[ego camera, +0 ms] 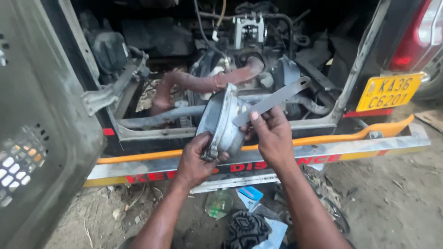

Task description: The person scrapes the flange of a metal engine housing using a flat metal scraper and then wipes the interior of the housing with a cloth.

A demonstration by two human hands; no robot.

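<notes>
Both hands hold a round metal housing (224, 121) in front of the open engine bay (221, 60) — left hand (196, 159) clenched on its lower rim, right hand (272, 136) gripping its flat bracket (272, 101) — apparently steadying it, and turning it will likely need both hands firm.

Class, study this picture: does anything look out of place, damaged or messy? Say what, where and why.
Litter lies on the dirt below the bumper: a clear plastic bottle, a blue-and-white box and a dark rag. The left hand and right hand hold a round metal part detached, outside the open engine bay.
</notes>
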